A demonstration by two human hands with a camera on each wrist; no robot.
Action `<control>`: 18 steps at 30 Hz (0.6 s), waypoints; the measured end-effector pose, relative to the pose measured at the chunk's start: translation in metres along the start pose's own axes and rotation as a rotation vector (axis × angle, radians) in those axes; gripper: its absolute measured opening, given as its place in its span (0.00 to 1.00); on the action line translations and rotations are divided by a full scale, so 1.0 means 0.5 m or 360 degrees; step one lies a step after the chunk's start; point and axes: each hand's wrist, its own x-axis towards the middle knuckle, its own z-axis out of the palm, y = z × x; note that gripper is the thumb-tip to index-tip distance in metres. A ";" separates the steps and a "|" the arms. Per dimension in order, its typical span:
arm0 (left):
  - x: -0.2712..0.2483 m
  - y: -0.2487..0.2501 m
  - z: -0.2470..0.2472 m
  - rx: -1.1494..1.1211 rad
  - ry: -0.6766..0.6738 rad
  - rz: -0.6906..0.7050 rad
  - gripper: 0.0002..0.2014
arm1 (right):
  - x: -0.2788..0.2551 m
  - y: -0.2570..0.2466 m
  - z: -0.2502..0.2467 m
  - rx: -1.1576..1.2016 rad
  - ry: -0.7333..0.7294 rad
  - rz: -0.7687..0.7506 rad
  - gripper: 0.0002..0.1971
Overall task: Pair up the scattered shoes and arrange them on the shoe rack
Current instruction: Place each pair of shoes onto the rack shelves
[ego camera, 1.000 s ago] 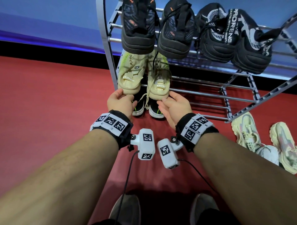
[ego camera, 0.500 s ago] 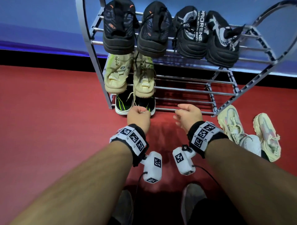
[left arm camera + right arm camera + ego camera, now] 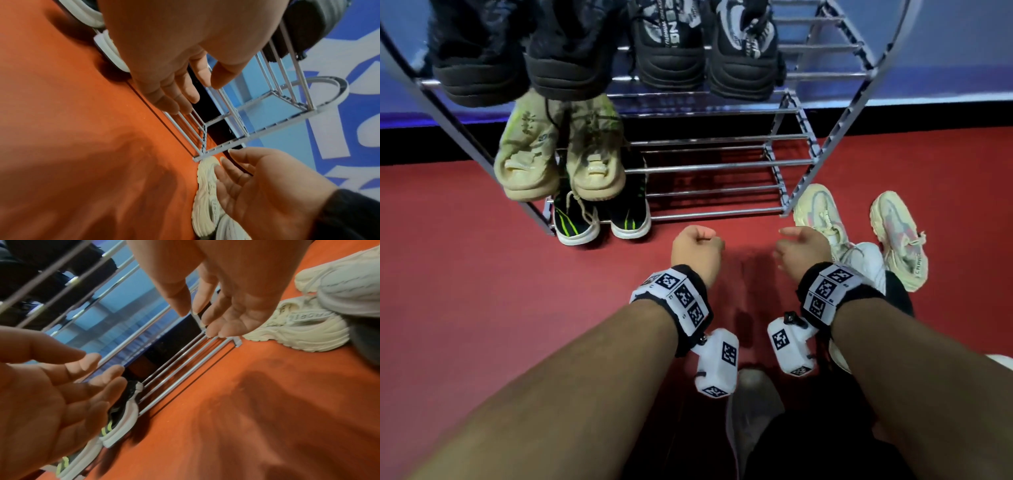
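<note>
The metal shoe rack (image 3: pixel 705 168) holds two black pairs (image 3: pixel 671 51) on its top shelf. A yellowish pair (image 3: pixel 527 164) sits on the middle shelf at the left, with a black-and-green pair (image 3: pixel 628 212) below it. Two cream-and-pink sneakers (image 3: pixel 822 219) lie on the red floor right of the rack. My left hand (image 3: pixel 697 251) hovers in front of the bottom shelf, fingers loosely curled and empty. My right hand (image 3: pixel 803 250) is beside it, close to the nearer cream sneaker (image 3: pixel 298 327), fingers relaxed and holding nothing.
The right halves of the middle and bottom shelves are bare bars. A whitish shoe (image 3: pixel 866 260) lies partly under my right wrist next to the cream sneakers. My own feet (image 3: pixel 750 404) stand on the red floor below the hands.
Both hands have let go of the yellowish pair on the middle shelf. They have drawn back, down and to the right, towards the cream sneakers on the floor.
</note>
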 end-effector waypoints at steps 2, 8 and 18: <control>-0.002 -0.009 0.032 0.0028 -0.0058 0.0009 0.07 | 0.022 0.021 -0.031 -0.0016 0.0056 0.0014 0.14; 0.003 -0.040 0.108 0.0144 -0.0130 0.0024 0.07 | 0.066 0.079 -0.113 -0.0197 0.0214 0.0017 0.11; -0.011 -0.068 0.179 0.0249 -0.0277 0.0016 0.09 | 0.077 0.145 -0.191 -0.0905 0.0614 0.0605 0.40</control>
